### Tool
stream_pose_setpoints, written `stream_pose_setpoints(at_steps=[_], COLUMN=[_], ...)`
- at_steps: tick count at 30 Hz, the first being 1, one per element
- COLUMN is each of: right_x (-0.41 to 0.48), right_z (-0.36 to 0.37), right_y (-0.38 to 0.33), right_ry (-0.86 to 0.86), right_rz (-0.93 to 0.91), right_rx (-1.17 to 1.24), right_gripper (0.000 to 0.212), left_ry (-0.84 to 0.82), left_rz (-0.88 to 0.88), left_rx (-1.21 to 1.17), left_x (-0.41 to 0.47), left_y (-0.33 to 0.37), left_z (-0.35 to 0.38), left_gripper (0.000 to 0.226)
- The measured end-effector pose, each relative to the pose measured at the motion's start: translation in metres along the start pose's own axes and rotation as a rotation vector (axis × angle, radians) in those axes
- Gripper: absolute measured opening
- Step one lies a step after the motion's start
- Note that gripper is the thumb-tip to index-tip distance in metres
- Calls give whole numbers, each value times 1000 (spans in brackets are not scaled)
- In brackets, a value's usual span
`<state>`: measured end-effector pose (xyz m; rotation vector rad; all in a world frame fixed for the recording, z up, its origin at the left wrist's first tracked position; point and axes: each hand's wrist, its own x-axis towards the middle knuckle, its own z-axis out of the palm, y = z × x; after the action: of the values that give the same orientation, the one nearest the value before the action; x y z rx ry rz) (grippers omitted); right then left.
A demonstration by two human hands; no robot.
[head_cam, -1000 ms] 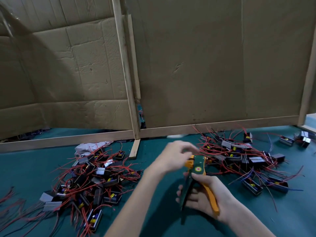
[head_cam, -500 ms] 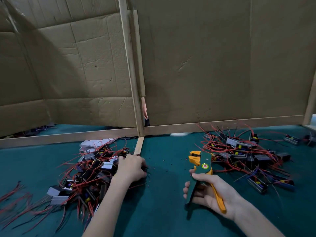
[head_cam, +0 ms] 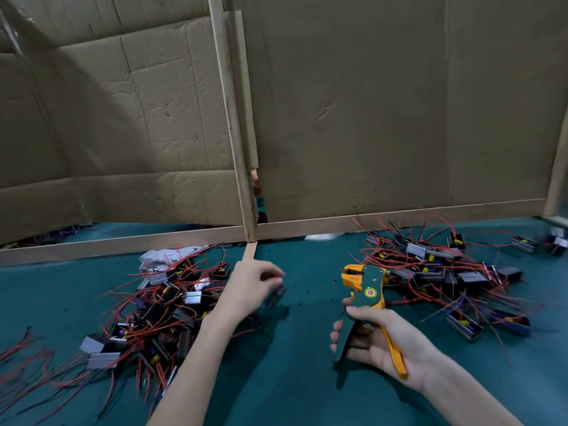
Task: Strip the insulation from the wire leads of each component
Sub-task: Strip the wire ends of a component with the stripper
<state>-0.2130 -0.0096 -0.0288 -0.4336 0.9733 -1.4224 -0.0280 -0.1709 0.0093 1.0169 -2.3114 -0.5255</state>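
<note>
On a green table [head_cam: 307,388], the right hand [head_cam: 379,339] grips a green-and-orange stripper [head_cam: 367,287], head upward. The left hand [head_cam: 250,285] pinches a blurred dark component [head_cam: 275,295] beside the left pile [head_cam: 159,305] of red-wired parts. A second pile [head_cam: 436,265] lies right, before cardboard [head_cam: 368,103].

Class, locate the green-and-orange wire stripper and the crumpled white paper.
green-and-orange wire stripper [head_cam: 370,292]: head view, round sticker on its green head.
crumpled white paper [head_cam: 163,256]: head view, middle of its top.

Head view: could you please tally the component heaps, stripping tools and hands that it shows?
Heaps of black, red-wired components: 2, left heap and right heap
Green-and-orange wire stripper: 1
Bare hands: 2, left hand and right hand
Total: 5
</note>
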Motion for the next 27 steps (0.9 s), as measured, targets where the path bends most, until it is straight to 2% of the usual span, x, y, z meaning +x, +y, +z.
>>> stream_pose_setpoints(at_steps=[4,10,13,18,22,27], right_x=[-2,-5,-5,-7,-9,-13], right_z=[1,1,2,5,7,9], right_y=[0,-3,-4,-4,-5,-7], right_ry=[-5,10,10,9,9,-56], right_rz=[-5,-14,-10,-10,-27,-63], right_rx=[-6,-12,-12,-34,-61,-116], right_gripper=[35,35,36,39,44,46], left_ry=[-287,-336,-374,-345,-245,-48], left_rz=[-32,-78,-45,33,31,-13], left_rx=[-145,-170,-40,38,3,-467], left_x=[-5,-6,-7,-6,-7,-4], left_y=[15,16,9,2,0,11], left_z=[3,9,17,29,38,37], left_gripper=[29,50,46,14,6,14])
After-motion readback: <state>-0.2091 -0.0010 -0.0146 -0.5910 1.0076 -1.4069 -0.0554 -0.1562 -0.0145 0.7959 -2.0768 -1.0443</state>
